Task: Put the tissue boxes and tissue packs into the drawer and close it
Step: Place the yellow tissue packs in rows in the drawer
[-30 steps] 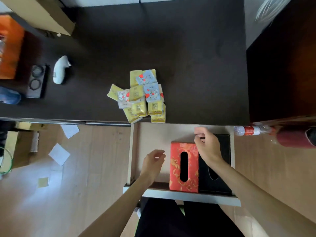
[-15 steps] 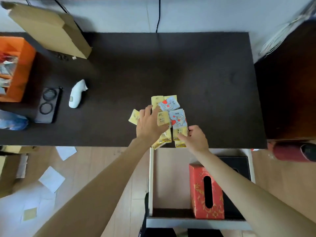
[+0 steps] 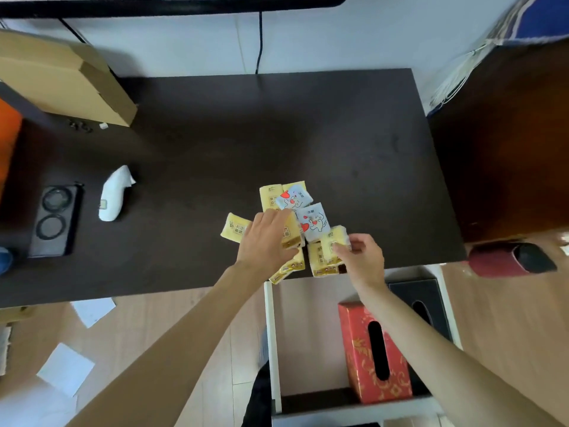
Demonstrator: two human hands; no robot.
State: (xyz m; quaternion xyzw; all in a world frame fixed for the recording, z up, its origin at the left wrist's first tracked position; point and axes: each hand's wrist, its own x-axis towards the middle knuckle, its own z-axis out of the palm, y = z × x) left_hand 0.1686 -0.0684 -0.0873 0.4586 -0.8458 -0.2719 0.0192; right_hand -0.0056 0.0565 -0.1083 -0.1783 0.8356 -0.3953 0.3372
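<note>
Several small tissue packs [image 3: 311,221], yellow ones and pale blue ones with red hearts, lie heaped near the front edge of the dark desk [image 3: 277,134]. My left hand [image 3: 266,240] lies on the left side of the heap, fingers closed around a yellow pack. My right hand [image 3: 361,257] pinches another yellow pack [image 3: 334,240] at the heap's right side. Below the desk edge the white drawer [image 3: 272,334] stands pulled out. A red patterned tissue box [image 3: 374,349] and a black tissue box [image 3: 423,300] sit side by side in its right half.
A white handheld device [image 3: 115,194] and a black tray with two rings [image 3: 55,220] lie at the desk's left. A cardboard box [image 3: 61,81] is at the back left, a dark wooden cabinet [image 3: 508,149] on the right. Paper sheets [image 3: 66,369] litter the wooden floor.
Both hands left the drawer and reached up to the heap of packs. The left hand closed over the left packs; the right hand now pinches a yellow pack and lifts it slightly.
</note>
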